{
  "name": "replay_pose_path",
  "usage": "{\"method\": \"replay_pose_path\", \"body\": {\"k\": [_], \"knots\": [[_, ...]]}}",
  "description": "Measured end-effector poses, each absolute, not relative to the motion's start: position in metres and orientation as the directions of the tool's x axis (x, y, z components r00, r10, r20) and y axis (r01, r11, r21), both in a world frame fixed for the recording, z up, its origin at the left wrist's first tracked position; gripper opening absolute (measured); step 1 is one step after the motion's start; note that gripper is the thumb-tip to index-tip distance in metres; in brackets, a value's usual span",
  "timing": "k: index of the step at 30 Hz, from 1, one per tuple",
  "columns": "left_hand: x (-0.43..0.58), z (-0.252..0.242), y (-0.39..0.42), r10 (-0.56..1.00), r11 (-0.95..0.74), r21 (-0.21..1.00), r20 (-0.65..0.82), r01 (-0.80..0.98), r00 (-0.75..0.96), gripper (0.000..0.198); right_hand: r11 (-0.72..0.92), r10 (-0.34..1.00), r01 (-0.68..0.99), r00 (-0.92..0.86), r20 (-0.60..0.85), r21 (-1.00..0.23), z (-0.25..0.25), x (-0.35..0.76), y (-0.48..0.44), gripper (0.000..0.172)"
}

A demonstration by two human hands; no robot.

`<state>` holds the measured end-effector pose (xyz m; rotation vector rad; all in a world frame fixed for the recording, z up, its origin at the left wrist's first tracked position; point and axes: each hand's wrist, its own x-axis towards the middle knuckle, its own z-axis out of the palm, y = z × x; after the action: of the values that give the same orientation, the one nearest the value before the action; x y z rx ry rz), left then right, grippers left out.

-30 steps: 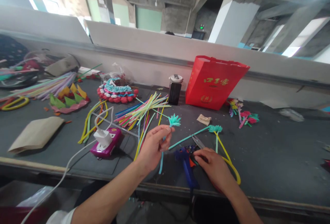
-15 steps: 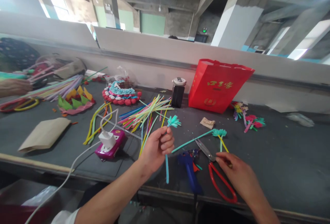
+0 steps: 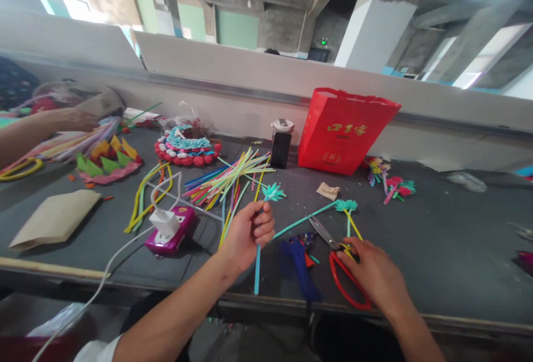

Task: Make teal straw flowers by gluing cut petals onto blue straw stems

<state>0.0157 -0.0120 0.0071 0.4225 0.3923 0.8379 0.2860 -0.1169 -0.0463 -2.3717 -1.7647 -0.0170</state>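
My left hand is closed round the blue stem of a teal flower, whose head stands above my fingers and whose stem hangs below. Near the table's front, my right hand pinches a yellow stick beside the red-handled scissors. The scissors lie on the table with their blades towards the upper left. A second teal flower rests above my right hand, by the yellow stick's upper end. Between my hands lies a blue glue gun.
Colourful pipe cleaners lie mid-table, near a purple power socket with a white cable. Behind stand a dark bottle and a red bag. Another person's arm reaches in from the left.
The view has shifted slightly right. My right hand has a yellow stick more plainly in its fingers. The other person's hand at the left has moved further over the pipe cleaners.
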Motion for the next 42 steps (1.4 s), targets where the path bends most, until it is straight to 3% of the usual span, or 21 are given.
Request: {"method": "replay_pose_path", "body": {"k": [8,16,18,21,23,25,29,32,37,42], "knots": [[0.015,0.005,-0.011,0.837,0.495,0.623,-0.157,-0.605,0.524,0.012,-0.352,0.933,0.912,0.359,-0.002,-0.209,-0.038,0.277,-0.116,0.027],[0.016,0.007,-0.013,0.876,0.417,0.706,-0.144,-0.573,0.460,0.016,-0.418,0.858,0.858,0.481,0.181,-0.299,-0.037,0.309,-0.116,0.032],[0.017,0.006,-0.013,0.894,0.360,0.748,-0.107,-0.558,0.434,0.017,-0.379,0.847,0.843,0.482,0.224,-0.382,-0.034,0.308,-0.114,0.032],[0.019,0.004,-0.014,0.914,0.293,0.790,-0.066,-0.539,0.401,0.020,-0.190,0.884,0.830,0.377,0.277,-0.525,-0.031,0.284,-0.114,0.034],[0.020,0.003,-0.014,0.915,0.291,0.799,-0.072,-0.526,0.396,0.021,-0.129,0.933,0.827,0.289,0.217,-0.548,-0.031,0.257,-0.116,0.034],[0.020,0.002,-0.014,0.905,0.322,0.797,-0.100,-0.511,0.413,0.022,-0.123,0.953,0.862,0.240,0.183,-0.492,-0.036,0.230,-0.118,0.038],[0.019,0.001,-0.015,0.889,0.367,0.783,-0.137,-0.502,0.436,0.021,-0.076,0.963,0.969,0.133,0.236,-0.237,-0.049,0.197,-0.124,0.053],[0.019,0.001,-0.017,0.888,0.370,0.782,-0.140,-0.501,0.438,0.019,-0.090,0.974,0.990,0.111,0.198,-0.108,-0.052,0.191,-0.126,0.043],[0.019,0.003,-0.019,0.879,0.388,0.783,-0.156,-0.486,0.451,0.019,-0.069,0.985,0.997,0.072,0.159,-0.028,-0.049,0.189,-0.127,0.018],[0.019,0.005,-0.020,0.880,0.387,0.801,-0.172,-0.458,0.443,0.019,-0.104,0.979,0.994,0.110,0.171,-0.044,-0.049,0.184,-0.123,0.015]]}}
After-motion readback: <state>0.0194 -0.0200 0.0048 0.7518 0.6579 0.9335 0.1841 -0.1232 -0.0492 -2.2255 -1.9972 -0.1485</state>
